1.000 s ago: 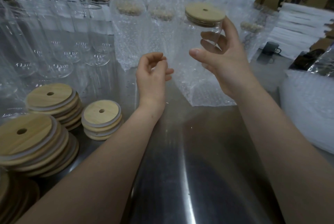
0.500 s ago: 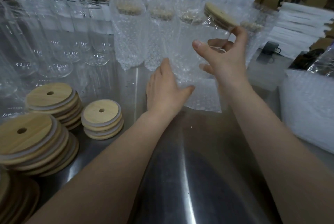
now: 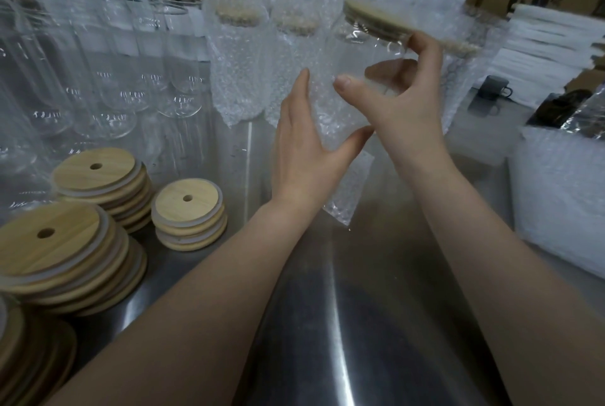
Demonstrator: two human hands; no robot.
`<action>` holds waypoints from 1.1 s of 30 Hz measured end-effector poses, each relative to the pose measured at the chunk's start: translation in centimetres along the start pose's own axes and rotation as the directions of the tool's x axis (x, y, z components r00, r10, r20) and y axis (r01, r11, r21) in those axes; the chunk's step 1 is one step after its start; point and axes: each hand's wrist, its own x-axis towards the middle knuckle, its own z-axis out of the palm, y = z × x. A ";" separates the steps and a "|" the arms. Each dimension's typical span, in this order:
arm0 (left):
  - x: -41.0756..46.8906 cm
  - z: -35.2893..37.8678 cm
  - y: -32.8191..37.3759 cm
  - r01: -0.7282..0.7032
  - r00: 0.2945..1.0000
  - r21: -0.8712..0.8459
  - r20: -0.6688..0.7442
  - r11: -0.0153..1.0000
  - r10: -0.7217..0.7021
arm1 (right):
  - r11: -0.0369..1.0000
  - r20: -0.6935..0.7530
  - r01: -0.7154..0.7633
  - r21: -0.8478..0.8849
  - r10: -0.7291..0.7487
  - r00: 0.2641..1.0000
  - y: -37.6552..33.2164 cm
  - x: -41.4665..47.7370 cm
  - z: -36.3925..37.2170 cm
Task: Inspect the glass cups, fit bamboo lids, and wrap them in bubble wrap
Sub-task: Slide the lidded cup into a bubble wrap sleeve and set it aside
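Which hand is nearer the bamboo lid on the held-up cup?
Right. The right hand grips the glass cup just under the bamboo lid, a fingertip at its rim; the left hand lies lower, against the bubble wrap.

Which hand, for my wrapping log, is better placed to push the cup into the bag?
Likely right: right hand grips the lidded cup at the bubble wrap bag; left hand steadies that bag.

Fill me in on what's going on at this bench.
A person is packing lidded glass cups. Their right hand grips a glass cup with a bamboo lid already on, tilted, above the metal table. The left hand lies flat, fingers straight, against a piece of bubble wrap just below the cup. Wrapped cups stand behind; bare glasses and lid stacks wait at left.
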 end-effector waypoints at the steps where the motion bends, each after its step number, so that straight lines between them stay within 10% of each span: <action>1: 0.0 0.0 0.1 0.006 1.000 -0.039 -0.010 0.999 -0.007 | 1.000 0.016 0.002 -0.004 -0.002 1.000 0.1 0.0 0.1; 8: 0.3 -0.2 0.2 0.035 0.999 -0.173 -0.010 0.984 -0.037 | 0.999 0.057 0.048 -0.006 -0.047 0.997 0.2 0.0 0.3; 18: 0.0 -0.1 0.4 0.131 0.974 0.066 0.180 0.989 -0.141 | 0.983 -0.203 0.155 0.103 -0.132 0.970 -0.2 0.2 -0.5; 33: -0.1 -0.4 0.5 0.255 0.960 -0.168 0.160 0.952 -0.229 | 0.964 -0.036 0.255 -0.074 -0.258 0.966 -0.7 -0.3 -0.3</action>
